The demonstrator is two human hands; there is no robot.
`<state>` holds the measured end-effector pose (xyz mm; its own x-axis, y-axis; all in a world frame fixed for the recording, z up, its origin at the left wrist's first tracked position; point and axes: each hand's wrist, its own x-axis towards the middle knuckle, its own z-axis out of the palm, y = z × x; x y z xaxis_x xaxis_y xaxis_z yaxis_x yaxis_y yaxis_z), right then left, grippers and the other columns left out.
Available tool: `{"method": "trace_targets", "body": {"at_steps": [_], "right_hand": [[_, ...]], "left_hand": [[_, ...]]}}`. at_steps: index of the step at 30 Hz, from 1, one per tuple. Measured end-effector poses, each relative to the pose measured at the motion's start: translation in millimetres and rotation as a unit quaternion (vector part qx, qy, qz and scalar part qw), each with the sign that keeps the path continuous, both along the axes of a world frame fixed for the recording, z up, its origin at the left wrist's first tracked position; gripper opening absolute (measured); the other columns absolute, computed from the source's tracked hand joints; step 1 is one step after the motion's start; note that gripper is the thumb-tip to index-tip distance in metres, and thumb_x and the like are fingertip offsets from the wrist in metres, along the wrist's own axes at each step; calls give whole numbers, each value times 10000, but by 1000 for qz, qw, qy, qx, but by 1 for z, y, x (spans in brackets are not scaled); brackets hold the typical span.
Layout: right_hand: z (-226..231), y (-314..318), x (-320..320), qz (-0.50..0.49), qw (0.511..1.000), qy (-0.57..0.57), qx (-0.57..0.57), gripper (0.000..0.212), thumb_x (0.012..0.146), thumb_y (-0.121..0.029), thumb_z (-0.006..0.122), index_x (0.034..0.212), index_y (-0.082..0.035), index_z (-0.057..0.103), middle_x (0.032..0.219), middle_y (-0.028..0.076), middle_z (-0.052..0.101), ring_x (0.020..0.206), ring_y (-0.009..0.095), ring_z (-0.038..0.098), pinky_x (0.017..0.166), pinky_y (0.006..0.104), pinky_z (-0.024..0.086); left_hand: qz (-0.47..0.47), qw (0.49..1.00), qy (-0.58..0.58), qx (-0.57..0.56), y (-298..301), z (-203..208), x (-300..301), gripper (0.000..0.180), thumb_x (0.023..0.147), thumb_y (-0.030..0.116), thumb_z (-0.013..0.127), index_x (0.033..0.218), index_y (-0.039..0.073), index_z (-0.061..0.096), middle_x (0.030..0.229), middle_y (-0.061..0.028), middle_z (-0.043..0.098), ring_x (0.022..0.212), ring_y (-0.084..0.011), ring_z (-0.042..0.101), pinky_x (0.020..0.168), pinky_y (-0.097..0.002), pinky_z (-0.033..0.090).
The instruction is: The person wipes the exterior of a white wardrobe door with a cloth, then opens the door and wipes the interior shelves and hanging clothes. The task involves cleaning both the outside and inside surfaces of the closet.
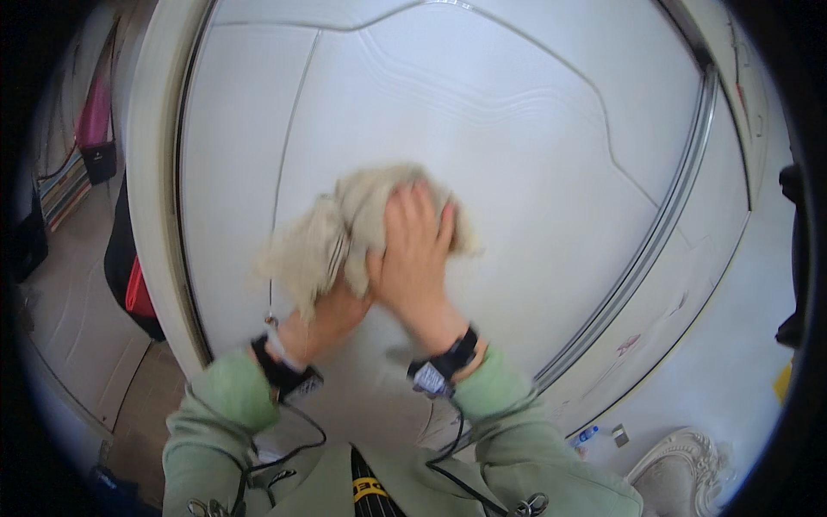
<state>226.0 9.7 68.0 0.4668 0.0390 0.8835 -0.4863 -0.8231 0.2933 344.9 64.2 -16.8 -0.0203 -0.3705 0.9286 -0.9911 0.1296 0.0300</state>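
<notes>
A crumpled beige cloth (pixel 366 207) with dark stripes lies before the middle of a white panelled door (pixel 534 250); its edges are smeared by motion. My right hand (pixel 416 258) grips it from above, back of the hand showing, its fingers stretched over the folds and its thumb apart on the left. Lower and to the left, my left hand (pixel 332 319) has hold of the cloth's lower part, its fingers mostly hidden beneath it. Whether the cloth touches the door surface I cannot tell for certain.
The door's pale frame (pixel 155 189) runs down the left, a metal rail (pixel 637 267) down the right. Black wrist straps with cables hang near my green sleeves. A carved chair (pixel 680 474) and a small bottle (pixel 586 435) are at lower right. Dark bags and books stand at left.
</notes>
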Motion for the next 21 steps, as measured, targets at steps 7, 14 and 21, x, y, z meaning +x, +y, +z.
{"method": "trace_targets", "body": {"at_steps": [7,14,21], "right_hand": [[174,-49,20,-48,975,-147,-160,645,1037,-377,527,1508,41,386,1545,222,433,1437,463,351,1211,574,216],[25,-48,-26,-32,989,-136,-39,603,894,-340,596,1382,5,516,1504,200,463,1456,410,357,1181,648,153],[-187,-20,-98,-3,985,-104,138,667,864,-278,594,1441,21,441,1497,242,426,1439,470,337,1158,716,125]], "left_hand": [[80,976,-58,-193,-45,191,18,655,883,371,624,1441,48,505,1380,-228,544,1242,-427,520,1016,-599,405],[95,986,-90,-102,-32,56,-22,714,975,426,565,1534,16,394,1554,-259,407,1438,-456,371,1192,-619,217],[-238,959,114,101,-6,-106,-92,534,953,202,637,1430,4,502,1391,-238,544,1326,-457,471,1160,-560,312]]}}
